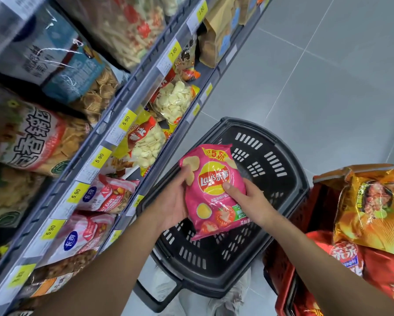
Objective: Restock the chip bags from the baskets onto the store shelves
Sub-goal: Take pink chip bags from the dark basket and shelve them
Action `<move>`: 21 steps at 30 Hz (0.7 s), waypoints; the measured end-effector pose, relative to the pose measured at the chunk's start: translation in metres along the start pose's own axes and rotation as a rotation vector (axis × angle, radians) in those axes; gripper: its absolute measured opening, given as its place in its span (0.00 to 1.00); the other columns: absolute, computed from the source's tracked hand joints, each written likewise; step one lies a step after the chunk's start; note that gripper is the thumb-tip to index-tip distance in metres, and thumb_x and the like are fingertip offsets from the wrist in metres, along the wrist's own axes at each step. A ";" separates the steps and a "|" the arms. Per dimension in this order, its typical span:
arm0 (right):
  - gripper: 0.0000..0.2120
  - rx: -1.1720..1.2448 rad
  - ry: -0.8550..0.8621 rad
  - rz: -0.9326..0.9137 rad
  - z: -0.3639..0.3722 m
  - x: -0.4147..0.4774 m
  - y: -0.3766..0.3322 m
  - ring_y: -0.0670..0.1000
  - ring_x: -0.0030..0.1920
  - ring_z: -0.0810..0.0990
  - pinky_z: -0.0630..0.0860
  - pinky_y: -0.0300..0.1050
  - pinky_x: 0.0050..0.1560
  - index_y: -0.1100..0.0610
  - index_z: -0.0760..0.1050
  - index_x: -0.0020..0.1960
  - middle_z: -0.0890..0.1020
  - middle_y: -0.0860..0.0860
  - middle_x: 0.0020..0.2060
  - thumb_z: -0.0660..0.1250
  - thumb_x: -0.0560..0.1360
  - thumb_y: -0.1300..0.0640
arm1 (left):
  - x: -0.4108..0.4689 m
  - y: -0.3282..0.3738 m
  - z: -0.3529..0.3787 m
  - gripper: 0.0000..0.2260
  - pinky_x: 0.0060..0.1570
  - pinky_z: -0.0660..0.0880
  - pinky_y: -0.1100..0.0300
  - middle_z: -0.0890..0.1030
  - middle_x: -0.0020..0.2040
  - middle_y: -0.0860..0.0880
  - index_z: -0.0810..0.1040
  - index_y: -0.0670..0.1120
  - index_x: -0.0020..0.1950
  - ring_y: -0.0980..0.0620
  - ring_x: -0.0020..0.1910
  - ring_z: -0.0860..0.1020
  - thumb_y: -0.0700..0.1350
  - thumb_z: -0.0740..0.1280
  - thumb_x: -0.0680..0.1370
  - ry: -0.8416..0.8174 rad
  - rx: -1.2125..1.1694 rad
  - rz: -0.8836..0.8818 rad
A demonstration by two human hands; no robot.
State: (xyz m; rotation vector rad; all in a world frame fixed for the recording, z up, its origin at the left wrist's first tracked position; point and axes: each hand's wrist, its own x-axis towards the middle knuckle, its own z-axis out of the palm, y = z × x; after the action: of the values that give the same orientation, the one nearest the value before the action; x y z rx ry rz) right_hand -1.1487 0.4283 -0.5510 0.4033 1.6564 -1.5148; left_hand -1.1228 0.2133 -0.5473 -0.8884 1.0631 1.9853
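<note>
Red basket (282, 281) cut by right edge — top-left shelf bags (38, 53) blurred.

Grey tiled floor (328, 87), pale grout lines. Yellow price labels (125, 120) in a slanting row: 5.90, 3.00. Clear bags of pale crackers (173, 101) just beside them.

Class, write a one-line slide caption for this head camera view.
Left hand and right hand hold a pink chip bag above a black basket, beside stocked shelves.

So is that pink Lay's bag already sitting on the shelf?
No, the left hand and right hand hold the pink Lay's bag over the black basket.
</note>
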 end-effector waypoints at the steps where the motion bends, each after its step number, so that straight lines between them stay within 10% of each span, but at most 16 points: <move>1: 0.23 -0.022 0.046 -0.020 0.004 -0.001 0.004 0.52 0.48 0.88 0.85 0.52 0.51 0.48 0.72 0.64 0.88 0.49 0.51 0.71 0.74 0.41 | -0.001 -0.004 0.003 0.30 0.65 0.77 0.39 0.83 0.65 0.41 0.75 0.50 0.73 0.40 0.64 0.82 0.66 0.64 0.78 -0.012 0.049 -0.034; 15: 0.26 -0.013 0.010 0.074 0.037 0.012 0.038 0.52 0.51 0.88 0.83 0.55 0.57 0.48 0.71 0.66 0.87 0.50 0.53 0.62 0.77 0.31 | -0.008 -0.042 -0.022 0.24 0.56 0.83 0.43 0.87 0.57 0.47 0.76 0.50 0.69 0.45 0.55 0.87 0.45 0.78 0.75 0.253 0.128 0.064; 21: 0.22 -0.325 0.208 0.194 0.022 0.046 0.085 0.55 0.59 0.82 0.78 0.57 0.64 0.50 0.74 0.67 0.83 0.54 0.60 0.60 0.81 0.36 | -0.031 -0.036 -0.050 0.15 0.48 0.80 0.56 0.83 0.50 0.54 0.77 0.53 0.58 0.54 0.51 0.83 0.45 0.78 0.76 0.611 0.578 0.314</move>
State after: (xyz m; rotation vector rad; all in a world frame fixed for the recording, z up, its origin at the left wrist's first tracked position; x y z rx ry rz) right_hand -1.1077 0.4129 -0.6395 0.5396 1.9261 -1.0667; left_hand -1.0657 0.1765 -0.5572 -1.0631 2.0985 1.4967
